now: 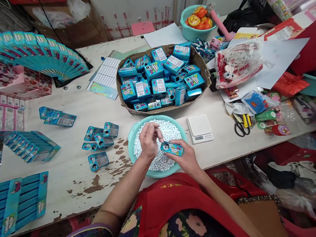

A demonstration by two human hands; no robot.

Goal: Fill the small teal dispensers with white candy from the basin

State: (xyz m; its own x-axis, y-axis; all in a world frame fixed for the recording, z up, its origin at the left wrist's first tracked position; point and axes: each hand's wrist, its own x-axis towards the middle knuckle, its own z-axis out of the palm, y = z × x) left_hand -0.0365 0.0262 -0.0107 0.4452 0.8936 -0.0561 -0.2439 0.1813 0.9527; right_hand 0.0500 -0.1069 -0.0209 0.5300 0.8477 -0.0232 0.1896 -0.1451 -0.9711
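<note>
My right hand (pixel 187 156) grips a small blue candy box (pixel 174 149) with a round hole near its left end. The box is tilted over a mint-green basin (pixel 131 146) of small white candies (pixel 172 130). Close to the hole, my left hand (pixel 149 139) hovers above the candies with its fingers curled together; what they hold, if anything, is hidden. Behind the basin stands a cut-down cardboard carton (pixel 157 113) heaped with blue candy boxes (pixel 154 70). Several more small boxes with round holes (pixel 104 140) lie on the table to the left.
A white digital scale (pixel 199 126) stands right of the basin, with scissors (pixel 242 124) farther right. Folded blue display cartons (pixel 19 202) and fanned blue packs (pixel 43 51) occupy the left side. A teal basin (pixel 192 31) of orange toys is at the back.
</note>
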